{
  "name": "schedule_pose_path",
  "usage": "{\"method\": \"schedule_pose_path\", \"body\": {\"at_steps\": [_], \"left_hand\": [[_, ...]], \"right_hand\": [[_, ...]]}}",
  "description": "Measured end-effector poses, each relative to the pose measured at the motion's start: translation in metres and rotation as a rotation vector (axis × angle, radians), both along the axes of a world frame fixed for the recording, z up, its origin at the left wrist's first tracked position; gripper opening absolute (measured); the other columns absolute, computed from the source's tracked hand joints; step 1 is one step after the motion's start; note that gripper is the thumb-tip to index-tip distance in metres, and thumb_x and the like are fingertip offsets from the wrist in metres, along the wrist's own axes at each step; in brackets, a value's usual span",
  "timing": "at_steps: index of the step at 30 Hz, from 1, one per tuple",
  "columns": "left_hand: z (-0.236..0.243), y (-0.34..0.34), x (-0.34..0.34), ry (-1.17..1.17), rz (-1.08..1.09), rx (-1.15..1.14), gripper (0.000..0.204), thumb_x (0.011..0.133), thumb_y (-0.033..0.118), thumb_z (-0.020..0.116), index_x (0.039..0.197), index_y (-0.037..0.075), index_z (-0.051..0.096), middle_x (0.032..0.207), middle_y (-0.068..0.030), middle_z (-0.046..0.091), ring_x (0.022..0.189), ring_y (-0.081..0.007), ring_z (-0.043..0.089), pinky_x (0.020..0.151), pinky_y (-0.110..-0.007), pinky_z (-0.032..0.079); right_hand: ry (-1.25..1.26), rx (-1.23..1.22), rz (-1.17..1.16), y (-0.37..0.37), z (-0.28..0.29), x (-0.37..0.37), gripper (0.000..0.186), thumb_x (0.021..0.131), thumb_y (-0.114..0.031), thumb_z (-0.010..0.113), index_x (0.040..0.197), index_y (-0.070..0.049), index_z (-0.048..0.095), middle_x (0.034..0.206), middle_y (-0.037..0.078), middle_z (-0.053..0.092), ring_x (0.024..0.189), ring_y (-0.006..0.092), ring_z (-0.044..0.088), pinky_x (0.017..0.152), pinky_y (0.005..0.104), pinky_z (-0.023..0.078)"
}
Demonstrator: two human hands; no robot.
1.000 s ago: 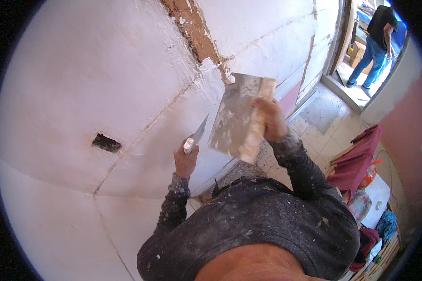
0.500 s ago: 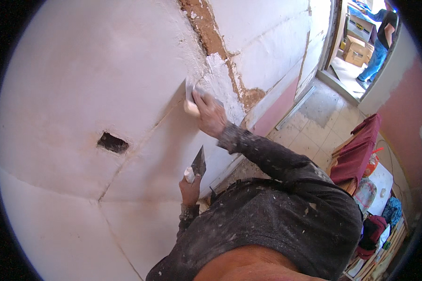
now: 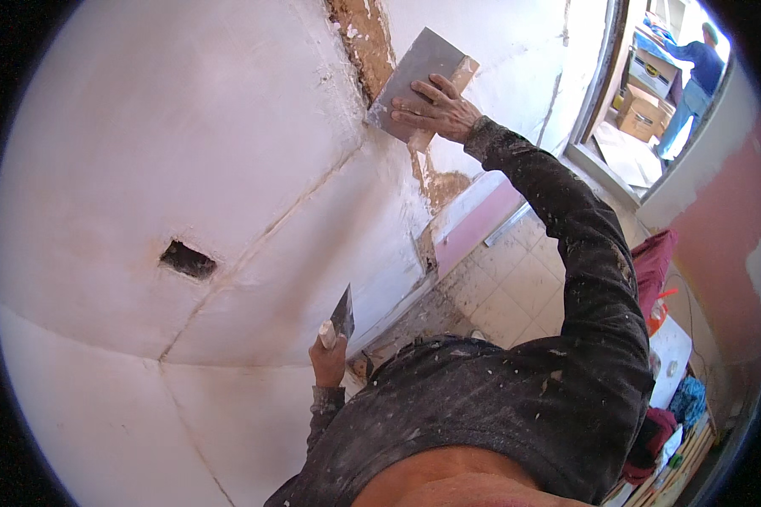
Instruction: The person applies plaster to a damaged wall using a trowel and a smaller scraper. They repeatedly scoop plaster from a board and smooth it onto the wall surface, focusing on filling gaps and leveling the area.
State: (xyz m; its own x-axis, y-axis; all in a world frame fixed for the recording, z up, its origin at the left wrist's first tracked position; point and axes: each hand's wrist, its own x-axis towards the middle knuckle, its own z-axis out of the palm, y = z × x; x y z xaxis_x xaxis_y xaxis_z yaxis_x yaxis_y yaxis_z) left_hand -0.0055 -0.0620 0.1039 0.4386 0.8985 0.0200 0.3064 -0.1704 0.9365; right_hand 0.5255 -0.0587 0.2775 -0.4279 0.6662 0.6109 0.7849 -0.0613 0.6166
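My right hand (image 3: 441, 110) is on a rectangular plastering trowel (image 3: 431, 52). The palm lies over its pale handle and the fingers spread across the grey blade, which is against or very close to the wall over a brown bare strip (image 3: 362, 29). Lower down, my left hand (image 3: 328, 365) grips the pale handle of a putty knife (image 3: 344, 314), its dark tapered blade pointing up and away from the wall's seam. Around both tools, the white plastered wall (image 3: 228, 110) shows a long crack-like seam.
A dark rectangular hole (image 3: 188, 259) opens in the wall at left. Tiled floor (image 3: 516, 279) lies to the right. Beyond a doorway stands another person (image 3: 702, 72) near cardboard boxes (image 3: 640, 111). Maroon cloth (image 3: 651, 262) and cluttered belongings sit at far right.
My right hand has swung up and to the right with the trowel, whose blade now shows its broad face. White plaster near the brown strip looks smoother. My left hand shifted slightly down.
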Motion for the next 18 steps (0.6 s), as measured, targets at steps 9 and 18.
{"method": "schedule_pose_path", "body": {"at_steps": [9, 18], "left_hand": [[0.008, -0.041, 0.032, 0.011, 0.126, -0.042, 0.02, 0.084, 0.014, 0.066, 0.095, -0.002, 0.063, 0.085, -0.0023, 0.062, 0.078, -0.0124, 0.058, 0.069, -0.031, 0.048], [0.03, -0.059, 0.052, 0.187, 0.155, -0.005, 0.025, 0.085, 0.016, 0.066, 0.093, -0.008, 0.064, 0.075, -0.0069, 0.066, 0.072, -0.0118, 0.058, 0.066, -0.033, 0.049]], "right_hand": [[-0.023, -0.105, -0.122, -0.021, -0.044, 0.142, 0.082, 0.082, -0.006, 0.059, 0.148, -0.039, 0.023, 0.158, -0.014, 0.014, 0.147, 0.0173, 0.01, 0.121, 0.052, 0.005], [0.872, 0.529, -0.059, -0.048, -0.134, 0.041, 0.056, 0.087, -0.004, 0.057, 0.138, -0.026, 0.05, 0.143, -0.002, 0.049, 0.136, 0.0292, 0.04, 0.115, 0.0524, 0.02]]}}
